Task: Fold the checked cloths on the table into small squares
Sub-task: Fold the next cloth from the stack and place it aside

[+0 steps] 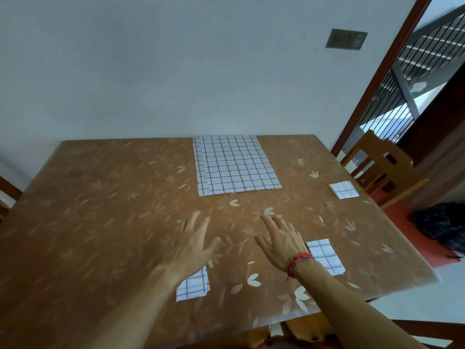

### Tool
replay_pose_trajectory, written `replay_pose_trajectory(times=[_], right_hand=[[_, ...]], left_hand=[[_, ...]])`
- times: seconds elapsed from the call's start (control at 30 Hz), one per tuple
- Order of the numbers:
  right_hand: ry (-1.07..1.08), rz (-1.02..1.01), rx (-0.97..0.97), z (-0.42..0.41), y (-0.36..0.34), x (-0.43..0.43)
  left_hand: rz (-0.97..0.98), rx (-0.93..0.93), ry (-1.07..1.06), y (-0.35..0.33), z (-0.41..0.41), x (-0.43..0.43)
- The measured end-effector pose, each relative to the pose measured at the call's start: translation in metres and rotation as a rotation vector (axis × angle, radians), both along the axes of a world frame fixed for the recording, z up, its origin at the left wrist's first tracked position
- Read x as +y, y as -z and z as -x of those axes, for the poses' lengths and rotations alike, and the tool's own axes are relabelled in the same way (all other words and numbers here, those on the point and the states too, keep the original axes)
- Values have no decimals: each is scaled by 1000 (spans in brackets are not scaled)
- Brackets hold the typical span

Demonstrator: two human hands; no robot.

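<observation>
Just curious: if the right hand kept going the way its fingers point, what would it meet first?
Most likely the big cloth's near edge; only bare table lies between it and the right hand. Its height is unclear.

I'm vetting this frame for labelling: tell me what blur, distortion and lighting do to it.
Head view: wide-angle distortion bows the edges of the table and tilts the door frame; the left hand and right hand look slightly motion-blurred; light is soft and even, with no hard shadows; the grid on the large checked cloth stays legible.
</observation>
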State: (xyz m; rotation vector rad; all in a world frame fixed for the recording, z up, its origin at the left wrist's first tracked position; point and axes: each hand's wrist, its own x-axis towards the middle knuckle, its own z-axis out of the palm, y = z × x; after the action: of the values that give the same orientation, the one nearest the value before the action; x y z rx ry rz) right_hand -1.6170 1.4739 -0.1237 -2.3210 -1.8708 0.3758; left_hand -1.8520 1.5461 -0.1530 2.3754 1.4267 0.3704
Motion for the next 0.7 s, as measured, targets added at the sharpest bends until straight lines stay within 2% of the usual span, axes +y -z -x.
replay_pose_trajectory(times=[0.5,0.7], right_hand=[[1,76,17,-81,58,102],[-24,124,-35,-126,110,160]], left_hand=[[60,80,-42,62,-78,97],[104,210,-103,108,-107,150]])
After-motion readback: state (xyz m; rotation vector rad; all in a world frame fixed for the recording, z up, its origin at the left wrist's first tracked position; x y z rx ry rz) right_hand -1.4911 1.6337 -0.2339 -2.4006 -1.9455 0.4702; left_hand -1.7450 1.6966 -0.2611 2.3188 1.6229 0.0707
